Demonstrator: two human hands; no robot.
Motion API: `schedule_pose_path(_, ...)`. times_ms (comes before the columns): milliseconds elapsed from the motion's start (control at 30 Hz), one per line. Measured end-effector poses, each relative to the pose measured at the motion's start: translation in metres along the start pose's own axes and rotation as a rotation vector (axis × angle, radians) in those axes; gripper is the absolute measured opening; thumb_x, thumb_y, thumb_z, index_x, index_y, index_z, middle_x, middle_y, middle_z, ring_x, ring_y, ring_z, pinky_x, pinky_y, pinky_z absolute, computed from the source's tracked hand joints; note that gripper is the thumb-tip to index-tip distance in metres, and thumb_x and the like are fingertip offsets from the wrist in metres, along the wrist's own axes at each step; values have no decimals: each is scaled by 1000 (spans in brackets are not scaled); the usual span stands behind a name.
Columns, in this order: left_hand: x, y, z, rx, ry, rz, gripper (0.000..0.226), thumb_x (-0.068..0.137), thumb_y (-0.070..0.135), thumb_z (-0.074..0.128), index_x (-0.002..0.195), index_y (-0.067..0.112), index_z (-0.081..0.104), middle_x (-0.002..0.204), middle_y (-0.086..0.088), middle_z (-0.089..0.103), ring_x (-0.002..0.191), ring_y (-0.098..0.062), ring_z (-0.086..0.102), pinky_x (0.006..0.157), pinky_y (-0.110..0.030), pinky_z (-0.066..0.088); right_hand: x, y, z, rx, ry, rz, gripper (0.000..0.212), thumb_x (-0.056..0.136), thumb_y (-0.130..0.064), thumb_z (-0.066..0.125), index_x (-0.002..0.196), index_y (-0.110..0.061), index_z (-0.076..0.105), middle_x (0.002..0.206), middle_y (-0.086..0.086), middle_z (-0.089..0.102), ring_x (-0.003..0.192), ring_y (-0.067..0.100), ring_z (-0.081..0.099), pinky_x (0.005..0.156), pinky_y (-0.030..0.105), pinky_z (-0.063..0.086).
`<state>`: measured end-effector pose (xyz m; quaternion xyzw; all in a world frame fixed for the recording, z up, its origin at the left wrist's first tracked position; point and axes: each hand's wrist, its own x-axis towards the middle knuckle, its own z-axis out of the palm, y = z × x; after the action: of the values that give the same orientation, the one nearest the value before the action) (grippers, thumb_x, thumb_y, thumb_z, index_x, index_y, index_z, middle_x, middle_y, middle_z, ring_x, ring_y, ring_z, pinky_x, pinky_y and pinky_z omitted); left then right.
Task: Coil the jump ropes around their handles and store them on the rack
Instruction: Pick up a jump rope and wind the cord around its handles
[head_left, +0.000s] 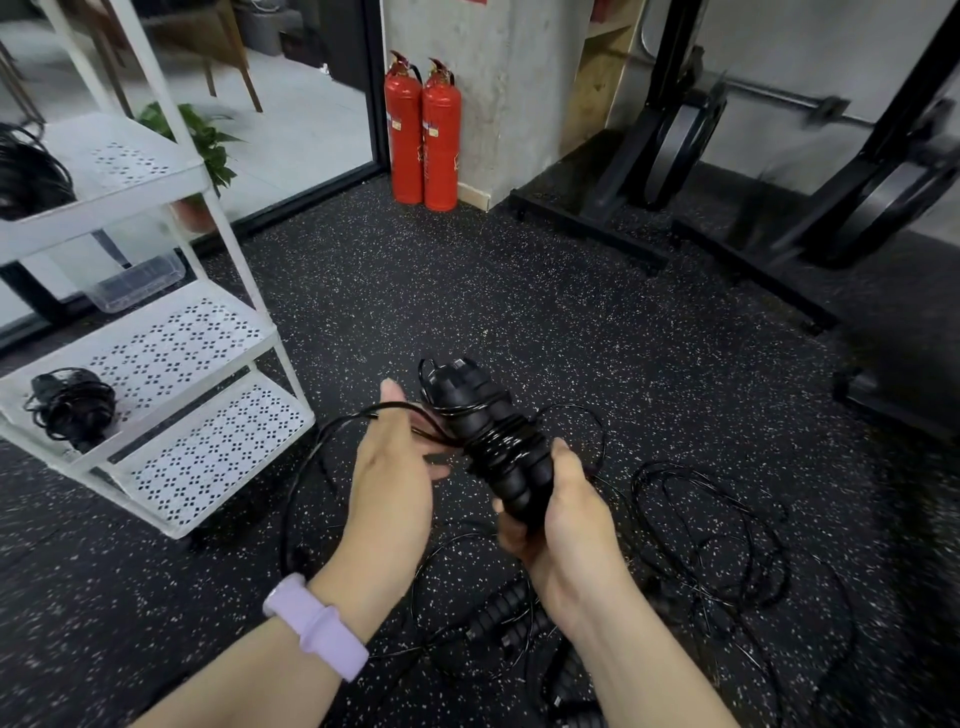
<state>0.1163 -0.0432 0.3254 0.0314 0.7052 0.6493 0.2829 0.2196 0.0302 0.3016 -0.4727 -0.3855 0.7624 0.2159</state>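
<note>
Right hand (561, 519) wrapped round lower end of paired handles (488, 441), partly coiled with black cord, held upright-tilted between both hands. Left hand (395, 457) with fingers straight, nearly flat, loose cord (332, 431) running over fingertips and looping down left toward floor; no pinch on it that can be seen. Risk, as judged: slack over flat fingers could slip and let upper turns unwind; trailing loop could snag on tangle below. Beneath right hand, on speckled floor (467, 291): uncoiled ropes (711, 540) in overlapping loops, with more ribbed handles (514, 608) near wrist; could be dragged along or knot together. Count there unclear, at least one rope. Left of left hand, white rack (249, 291), three shelves visible: one coiled rope (70, 408) on middle shelf, one dark bundle (31, 176) on top shelf, partly cut off. Far beyond hands: two red extinguishers (423, 135).
</note>
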Motion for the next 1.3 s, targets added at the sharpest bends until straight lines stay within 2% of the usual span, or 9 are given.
schedule_pose_path(100,4,1,-4,-149,-16,-44,45,103,5,32,82,11,71,99,-15,78,90,-28,72,80,-41,55,2,0,-2,-17,39,-31,45,108,-50,39,104,-15,67,66,5,62,47,13,49,52,27,41)
schedule_pose_path(233,10,1,-7,-55,-168,-56,46,76,-29,35,85,1,68,99,-20,73,105,-36,67,95,-53,53,4,-2,-4,-26,72,-25,53,105,-59,43,106,-13,68,66,6,64,47,13,49,51,28,42)
schedule_pose_path(467,7,-10,-6,234,-190,82,30,109,28,44,98,21,72,107,-4,74,91,-17,74,94,-38,55,6,-3,-11,-291,22,-95,58,100,-69,43,102,-22,76,78,-10,73,65,5,63,69,28,47)
schedule_pose_path(567,9,-11,-12,484,-161,275,30,107,32,46,91,28,70,106,3,64,99,-15,64,92,-32,47,7,-4,-14,-444,-12,-173,47,102,-66,42,107,-33,76,98,-21,78,94,-4,70,85,27,50)
schedule_pose_path(733,12,2,-24,713,-319,448,21,100,40,57,84,36,69,88,21,68,92,10,59,79,-6,40,10,-10,-23,-745,-28,-300,35,101,-64,44,111,-44,70,105,-25,73,102,-6,64,86,19,47)
schedule_pose_path(867,17,8,-29,570,-513,307,14,92,38,73,83,28,72,76,11,75,69,-4,70,62,-12,51,12,-15,-36,-1083,-77,-338,46,99,-63,50,134,-37,65,108,-25,65,101,-3,59,84,13,44)
schedule_pose_path(933,19,10,-30,511,-603,219,15,89,38,76,80,27,73,66,5,72,56,-7,65,54,-13,49,8,-15,-38,-1141,-199,-332,37,98,-64,52,126,-47,68,99,-28,69,94,-7,63,77,4,44)
schedule_pose_path(1067,25,9,-30,429,-586,57,28,80,47,82,75,21,74,61,2,65,54,-8,54,52,-17,46,5,-14,-32,-1142,-369,-272,22,90,-70,45,99,-69,65,112,-19,76,110,7,68,93,22,52)
schedule_pose_path(1300,35,17,-37,188,-611,-332,32,78,39,80,73,19,54,57,6,50,51,-6,43,57,-23,36,6,-14,-36,-803,-561,-124,48,92,-53,47,103,-21,82,100,5,80,98,26,75,103,48,51)
